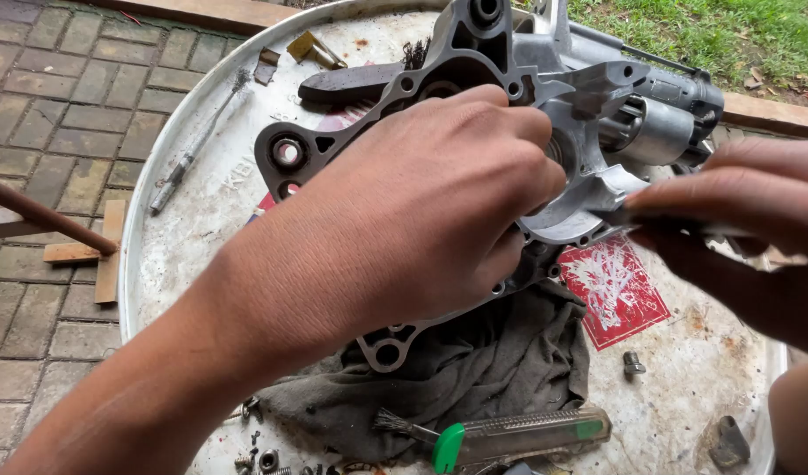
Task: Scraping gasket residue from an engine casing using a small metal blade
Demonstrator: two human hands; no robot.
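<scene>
Nearest, the left hand (421,220) curls over a grey engine casing (500,79) on a round metal tray (184,220), covering its middle; what the fingertips grip is hidden. Right hand (738,220), partly cut off, pinches a thin dark tool (624,215), blurred.

Grey cast-metal engine casing (474,53), tilted on dark rag (500,369) in round tray (171,237).

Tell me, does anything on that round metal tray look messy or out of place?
Somewhat. Loose nuts and bolts lie scattered at the round tray's near edge, and a stray bolt sits alone by the red paper. The grey rag is crumpled under the engine casing that the left hand steadies.
</scene>
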